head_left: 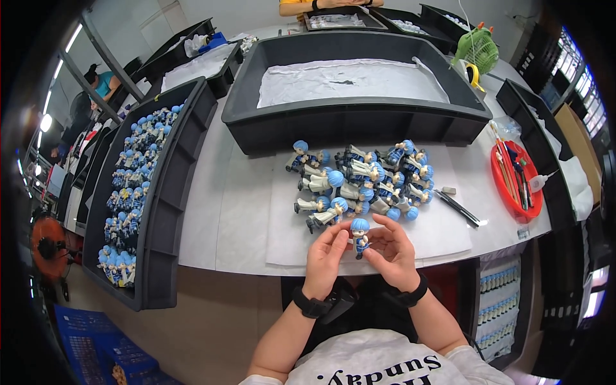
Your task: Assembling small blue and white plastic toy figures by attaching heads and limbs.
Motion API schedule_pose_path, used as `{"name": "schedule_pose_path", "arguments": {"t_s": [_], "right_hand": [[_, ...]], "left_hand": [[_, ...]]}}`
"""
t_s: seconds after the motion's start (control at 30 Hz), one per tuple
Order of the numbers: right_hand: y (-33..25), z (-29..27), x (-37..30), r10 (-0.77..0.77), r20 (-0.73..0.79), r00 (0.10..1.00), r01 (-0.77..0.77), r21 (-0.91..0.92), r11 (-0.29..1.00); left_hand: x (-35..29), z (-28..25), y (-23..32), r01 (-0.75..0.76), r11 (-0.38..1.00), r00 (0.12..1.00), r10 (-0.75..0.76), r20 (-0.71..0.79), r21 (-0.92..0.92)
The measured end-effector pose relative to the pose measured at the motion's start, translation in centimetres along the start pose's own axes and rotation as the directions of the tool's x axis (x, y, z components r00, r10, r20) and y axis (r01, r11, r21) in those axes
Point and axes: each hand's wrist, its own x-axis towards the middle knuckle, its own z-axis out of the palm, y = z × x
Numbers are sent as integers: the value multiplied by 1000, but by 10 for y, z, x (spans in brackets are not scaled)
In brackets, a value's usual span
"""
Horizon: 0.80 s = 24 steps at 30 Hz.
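Between my two hands, just over the table's front edge, a small blue-haired figurine [360,237] stands upright, its front toward me. My left hand [328,255] has its thumb and fingers closed on the figurine's left side. My right hand [393,253] curls round the other side, thumb near the figurine's base and fingers behind it. Just beyond my hands lies a heap of similar figurines [362,173] on a white sheet [282,237], most of them on their sides.
A large black tray [353,119] with a cloth stands behind the heap. At left, a black crate [163,212] holds rows of figurines. To the right are pens [459,208], an eraser [448,190] and a red basket [538,204] of tools. Another person's hands [333,4] rest at the far side.
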Motion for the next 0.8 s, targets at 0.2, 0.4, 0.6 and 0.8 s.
{"name": "schedule_pose_path", "arguments": {"t_s": [0.2,0.4,0.6,0.8], "right_hand": [[8,-3,1,-153,-15,988,144,-253,957],[-1,1,7,-302,-52,952,254,-415,873],[4,3,2,-67,-86,994,50,-182,982],[7,1,2,-87,-83,993,71,-183,981]], "left_hand": [[-4,5,0,-56,997,998,56,-2,51],[-1,-4,-1,40,997,999,-39,-2,66],[-4,-5,-2,-29,998,999,30,31,-59],[-3,-5,-2,-67,997,995,70,69,-33]]}}
